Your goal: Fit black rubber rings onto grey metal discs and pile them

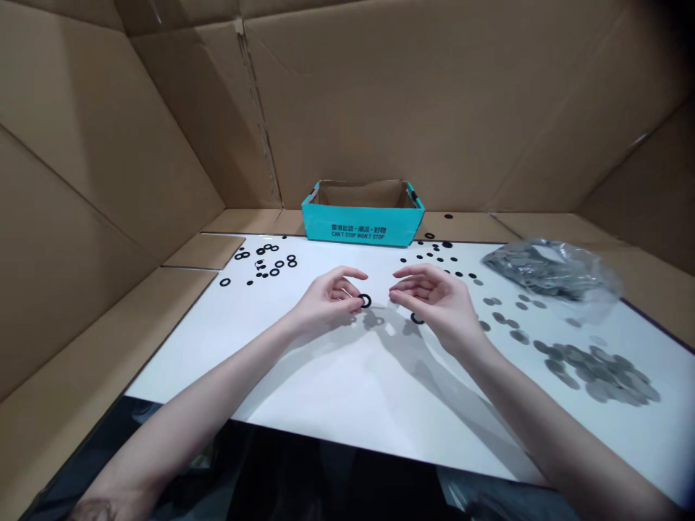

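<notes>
My left hand (337, 291) is raised over the white sheet, its thumb and curled fingers pinching a flat black ring (365, 300). The index finger stretches out above the ring. Facing it across a small gap is my right hand (431, 293), with the thumb tip close to the curled fingers and the index finger held apart above. Whether anything small sits at that thumb tip is hard to make out. A second black ring (417, 318) shows just below the right hand, partly covered by it.
Several black rings and small discs (274, 272) lie at the left. More dark discs (439, 258) lie behind my right hand. Grey discs (602, 373) are heaped at the right, near a clear plastic bag (548, 268) of discs. A turquoise box (363, 226) stands behind, with cardboard walls (407, 94) around.
</notes>
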Motion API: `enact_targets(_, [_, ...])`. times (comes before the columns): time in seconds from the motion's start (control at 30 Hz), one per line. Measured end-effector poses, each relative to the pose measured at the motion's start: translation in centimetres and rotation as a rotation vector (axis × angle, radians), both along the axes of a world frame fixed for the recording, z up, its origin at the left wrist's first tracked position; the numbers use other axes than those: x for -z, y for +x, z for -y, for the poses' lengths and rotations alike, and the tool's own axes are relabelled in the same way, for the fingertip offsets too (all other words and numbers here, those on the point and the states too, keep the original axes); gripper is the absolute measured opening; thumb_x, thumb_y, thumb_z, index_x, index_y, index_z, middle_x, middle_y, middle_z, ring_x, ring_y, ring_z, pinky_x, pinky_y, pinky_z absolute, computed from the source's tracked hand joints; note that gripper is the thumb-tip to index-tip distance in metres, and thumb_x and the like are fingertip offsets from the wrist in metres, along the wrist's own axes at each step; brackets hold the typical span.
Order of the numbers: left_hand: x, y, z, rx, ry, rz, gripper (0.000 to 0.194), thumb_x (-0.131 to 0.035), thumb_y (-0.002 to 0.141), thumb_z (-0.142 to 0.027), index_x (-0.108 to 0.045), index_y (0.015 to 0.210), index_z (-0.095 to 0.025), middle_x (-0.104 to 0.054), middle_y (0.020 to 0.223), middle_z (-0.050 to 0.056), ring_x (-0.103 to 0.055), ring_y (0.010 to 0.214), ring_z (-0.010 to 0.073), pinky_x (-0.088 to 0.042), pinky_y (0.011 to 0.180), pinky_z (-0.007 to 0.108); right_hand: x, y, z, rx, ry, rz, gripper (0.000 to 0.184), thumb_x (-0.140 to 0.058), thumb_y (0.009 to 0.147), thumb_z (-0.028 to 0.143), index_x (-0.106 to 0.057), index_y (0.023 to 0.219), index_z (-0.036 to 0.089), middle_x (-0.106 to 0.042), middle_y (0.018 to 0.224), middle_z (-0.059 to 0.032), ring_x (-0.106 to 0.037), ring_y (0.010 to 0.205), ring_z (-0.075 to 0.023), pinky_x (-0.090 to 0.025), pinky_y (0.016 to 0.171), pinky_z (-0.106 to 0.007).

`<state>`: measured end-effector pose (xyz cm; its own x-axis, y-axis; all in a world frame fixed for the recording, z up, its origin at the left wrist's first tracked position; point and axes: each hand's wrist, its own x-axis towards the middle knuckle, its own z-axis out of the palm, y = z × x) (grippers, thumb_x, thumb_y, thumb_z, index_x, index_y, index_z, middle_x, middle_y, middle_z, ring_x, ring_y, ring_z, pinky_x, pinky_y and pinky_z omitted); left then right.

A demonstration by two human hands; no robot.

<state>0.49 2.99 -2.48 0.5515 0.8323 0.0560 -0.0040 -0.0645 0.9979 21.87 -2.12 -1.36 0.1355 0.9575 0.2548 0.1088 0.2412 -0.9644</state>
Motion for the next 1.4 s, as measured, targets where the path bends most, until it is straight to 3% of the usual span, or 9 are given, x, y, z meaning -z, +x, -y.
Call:
enact_targets(0.2, [0.0, 0.2, 0.7, 0.079, -0.062, 0.053, 0.051, -0.086, 0.075, -0.024, -0.064, 0.122, -0.02, -0.072, 0.086, 0.002, -0.075, 0.075, 0.0156, -0.06, 0.071, 0.028, 0.7, -1.9, 0.0, 0.019, 0.135, 0.032, 0.023, -0.085, 0.074, 0.03, -0.071, 0.091, 0.023, -0.075, 0.087, -0.0026, -0.071, 0.069, -0.0168, -0.061, 0.068, -0.034])
enact_targets(0.37, [0.2, 1.1, 1.5, 0.045, -0.056, 0.087, 0.049, -0.085, 0.076, -0.022, -0.064, 0.119, -0.019, -0.069, 0.082, -0.002, -0.073, 0.071, 0.0129, -0.058, 0.071, 0.026, 1.7, -2.9, 0.6, 0.092, 0.418, 0.241, 0.01, -0.075, 0.085, 0.016, -0.07, 0.091, 0.024, -0.073, 0.084, -0.0012, -0.067, 0.067, -0.0149, -0.056, 0.064, -0.031])
enact_targets(0.43, [0.2, 1.2, 1.7, 0.023, -0.042, 0.095, 0.046, -0.084, 0.077, -0.024, -0.064, 0.118, -0.019, -0.069, 0.081, -0.002, -0.073, 0.071, 0.0126, -0.058, 0.07, 0.025, 2.0, -2.8, 0.8, 0.105, 0.465, 0.315, 0.01, -0.072, 0.088, 0.015, -0.071, 0.092, 0.024, -0.073, 0.084, -0.0017, -0.067, 0.068, -0.0149, -0.055, 0.065, -0.031])
enact_targets(0.63, [-0.5, 0.8, 1.7, -0.025, -0.018, 0.068, 0.052, -0.083, 0.079, -0.028, -0.059, 0.124, -0.019, -0.069, 0.083, -0.002, -0.07, 0.065, 0.0111, -0.055, 0.062, 0.022, 2.6, -1.8, 1.3, 0.015, 0.318, 0.374, 0.008, -0.077, 0.088, 0.024, -0.072, 0.095, 0.024, -0.08, 0.092, -0.0026, -0.076, 0.084, -0.0202, -0.058, 0.073, -0.033])
enact_targets(0.77, [-0.6, 0.9, 1.8, -0.061, 0.034, 0.038, 0.052, -0.083, 0.077, -0.027, -0.061, 0.123, -0.018, -0.069, 0.078, -0.002, -0.066, 0.061, 0.0092, -0.052, 0.06, 0.02, 2.8, -1.8, 1.7, 0.005, 0.255, 0.305, 0.014, -0.074, 0.088, 0.017, -0.071, 0.098, 0.025, -0.08, 0.094, -0.0006, -0.078, 0.082, -0.0188, -0.06, 0.076, -0.031])
enact_targets(0.93, [-0.3, 1.0, 2.1, -0.133, 0.189, -0.075, 0.036, -0.08, 0.081, -0.028, -0.068, 0.113, -0.018, -0.073, 0.078, -0.001, -0.065, 0.064, 0.0099, -0.05, 0.063, 0.021, 2.8, -2.1, 2.0, 0.059, 0.278, 0.332, 0.018, -0.074, 0.085, 0.012, -0.07, 0.096, 0.026, -0.078, 0.091, 0.0007, -0.078, 0.078, -0.0177, -0.058, 0.072, -0.029])
enact_targets(1.1, [-0.5, 0.8, 2.2, -0.106, 0.349, -0.136, 0.01, -0.07, 0.089, -0.023, -0.074, 0.096, -0.017, -0.078, 0.088, 0.004, -0.07, 0.079, 0.0136, -0.052, 0.072, 0.025, 2.3, -2.0, 1.9, 0.08, 0.256, 0.304, 0.017, -0.075, 0.084, 0.015, -0.07, 0.096, 0.026, -0.078, 0.091, 0.0011, -0.077, 0.078, -0.0178, -0.057, 0.077, -0.032])
enact_targets(1.4, [-0.4, 0.9, 1.8, -0.178, 0.388, -0.062, 0.009, -0.08, 0.083, -0.022, -0.077, 0.09, -0.017, -0.078, 0.09, 0.005, -0.071, 0.08, 0.0151, -0.056, 0.075, 0.027, 2.2, -2.1, 1.9, 0.022, 0.071, 0.097, 0.02, -0.081, 0.078, 0.029, -0.07, 0.094, 0.025, -0.077, 0.09, -0.0016, -0.075, 0.076, -0.0194, -0.056, 0.079, -0.036])
